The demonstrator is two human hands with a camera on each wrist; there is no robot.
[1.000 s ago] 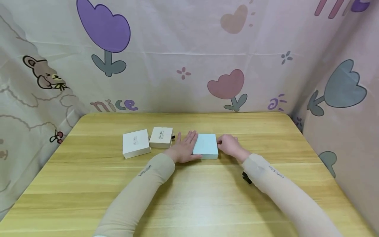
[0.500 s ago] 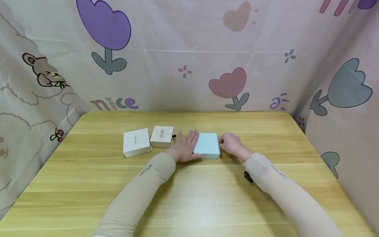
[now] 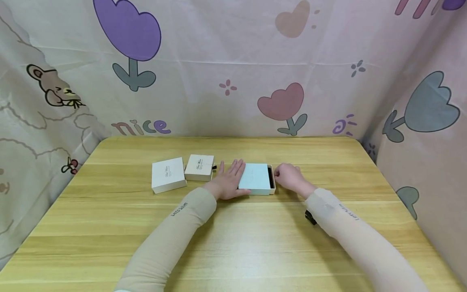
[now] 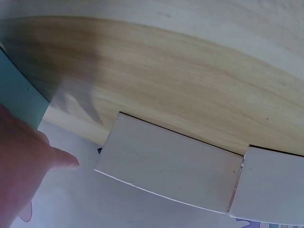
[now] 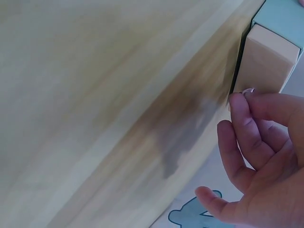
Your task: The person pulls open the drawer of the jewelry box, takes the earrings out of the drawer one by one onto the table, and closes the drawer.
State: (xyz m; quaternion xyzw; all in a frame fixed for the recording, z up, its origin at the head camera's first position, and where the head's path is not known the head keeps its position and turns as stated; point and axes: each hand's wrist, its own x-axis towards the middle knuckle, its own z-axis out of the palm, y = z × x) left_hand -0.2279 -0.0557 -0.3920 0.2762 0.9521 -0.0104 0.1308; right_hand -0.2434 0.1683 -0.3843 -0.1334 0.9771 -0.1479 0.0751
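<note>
Presently, the right hand pinches a small pale tab between thumb and finger. Just left of that hand: the drawer, partly out of the blue box, dark inside showing. Left hand has its fingers straight and spread, resting along the box's opposite side. Farther left of that hand, a small white box, then a larger white box. Judgement: a slow, level, straight pull suits best, left hand bracing the box against sliding.
</note>
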